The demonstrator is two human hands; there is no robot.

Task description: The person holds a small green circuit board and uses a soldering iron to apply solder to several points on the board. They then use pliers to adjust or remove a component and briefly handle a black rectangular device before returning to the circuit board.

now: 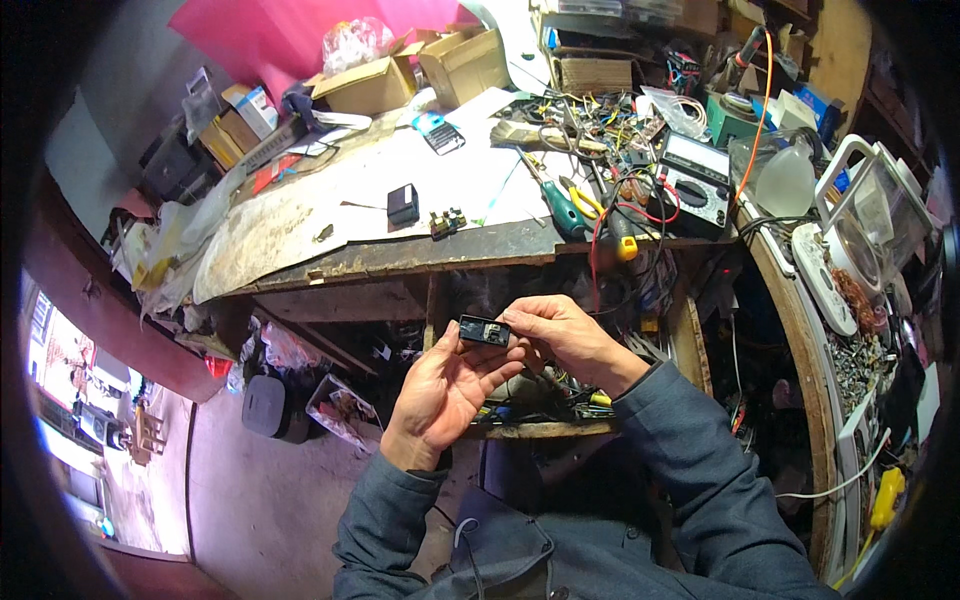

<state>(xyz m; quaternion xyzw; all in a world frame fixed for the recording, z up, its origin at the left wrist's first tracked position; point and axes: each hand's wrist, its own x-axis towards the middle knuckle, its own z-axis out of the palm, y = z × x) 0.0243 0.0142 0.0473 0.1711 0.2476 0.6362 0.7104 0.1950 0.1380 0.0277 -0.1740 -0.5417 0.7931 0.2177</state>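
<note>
A small black plastic housing, open on its upper side with metal contacts showing inside, is held in front of my body, just off the bench's front edge. My left hand grips its left end, the thumb on the side and the fingers curled underneath. At the other end, the thumb and fingers of my right hand pinch it; some of those fingertips are hidden. On the bench beyond lie a black box-shaped casing and a small circuit board with components on it.
To the right on the bench are a teal-handled screwdriver, yellow-handled pliers and an analog multimeter with leads. Tangled wires crowd the back. An open drawer sits below my hands. Cardboard boxes stand at the far side.
</note>
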